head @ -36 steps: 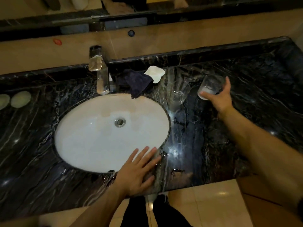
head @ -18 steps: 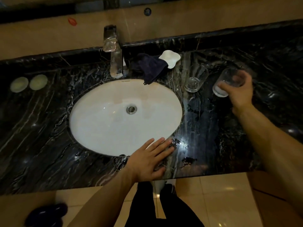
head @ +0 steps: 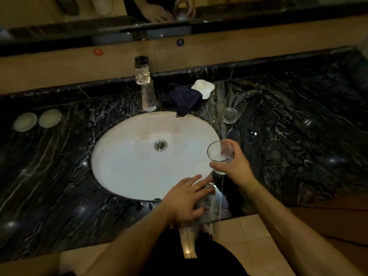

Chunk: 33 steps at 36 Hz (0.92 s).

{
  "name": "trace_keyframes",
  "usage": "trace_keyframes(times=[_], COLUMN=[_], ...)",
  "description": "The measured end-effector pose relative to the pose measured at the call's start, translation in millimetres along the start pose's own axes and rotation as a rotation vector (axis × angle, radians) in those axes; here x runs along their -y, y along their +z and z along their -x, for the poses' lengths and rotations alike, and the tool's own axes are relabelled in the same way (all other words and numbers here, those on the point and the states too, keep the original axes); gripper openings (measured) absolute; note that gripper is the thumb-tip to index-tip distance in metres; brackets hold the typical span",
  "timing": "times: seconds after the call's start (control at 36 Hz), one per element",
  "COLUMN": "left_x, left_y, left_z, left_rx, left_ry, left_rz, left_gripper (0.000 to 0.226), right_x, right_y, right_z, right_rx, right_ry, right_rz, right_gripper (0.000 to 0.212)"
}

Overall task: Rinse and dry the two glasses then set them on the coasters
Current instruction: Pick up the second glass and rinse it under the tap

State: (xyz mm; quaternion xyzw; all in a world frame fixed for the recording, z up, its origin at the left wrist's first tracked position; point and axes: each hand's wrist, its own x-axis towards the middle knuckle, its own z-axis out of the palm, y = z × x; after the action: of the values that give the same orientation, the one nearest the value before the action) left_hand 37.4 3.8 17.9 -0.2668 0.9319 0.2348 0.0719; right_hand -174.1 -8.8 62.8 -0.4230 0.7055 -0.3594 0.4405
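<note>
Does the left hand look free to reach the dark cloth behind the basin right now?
Probably yes. The left hand lies flat and empty on the counter's front edge, and only the open basin separates it from the dark cloth.

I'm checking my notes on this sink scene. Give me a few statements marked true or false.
1. The right hand grips a clear drinking glass. True.
2. The second clear glass lies inside the white oval basin. False: it stands on the black marble counter.
3. The left hand holds the dark blue cloth. False: it rests flat on the counter edge.
4. Two pale round coasters sit left of the basin. True.
</note>
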Motion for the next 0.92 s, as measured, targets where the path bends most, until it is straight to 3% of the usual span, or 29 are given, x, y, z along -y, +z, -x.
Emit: trace_keyframes(times=[0.08,0.19,0.39,0.44,0.64,0.75,0.92], left_x=[18.6,69.9,157.1,174.3,212.9,221.5,228.8], left_y=[-28.9,-77.8,-179.2,-203.3,-240.7,-246.1,-249.1], left_z=[4.3,25.6,33.6,23.2,-5.6,-15.2,-23.2], left_rx=[-0.039,-0.188,-0.761,-0.853,-0.699,-0.642,-0.676], left_ry=[0.038,-0.074,0.036,0.047,-0.100,-0.083,-0.062], left_rz=[0.049,0.040,-0.241,-0.288,-0.307,-0.289,-0.330], left_gripper=[0.048,0.036,0.022,0.025,0.047,0.040,0.026], right_x=[10.2,20.1,47.2,55.9,78.4,86.4,98.8], right_y=[28.0,63.9,125.8,139.0,169.4,176.8,179.1], right_z=[-6.6,-19.5,-43.6,-52.4,-85.8,-102.7,-116.7], right_rx=[0.034,0.050,0.078,0.088,0.079,0.066,0.056], right_ry=[0.027,0.045,0.070,0.067,0.086,0.075,0.029], right_rz=[0.008,0.048,0.081,0.072,0.036,0.014,-0.069], right_gripper=[0.080,0.083,0.081,0.080,0.084,0.082,0.078])
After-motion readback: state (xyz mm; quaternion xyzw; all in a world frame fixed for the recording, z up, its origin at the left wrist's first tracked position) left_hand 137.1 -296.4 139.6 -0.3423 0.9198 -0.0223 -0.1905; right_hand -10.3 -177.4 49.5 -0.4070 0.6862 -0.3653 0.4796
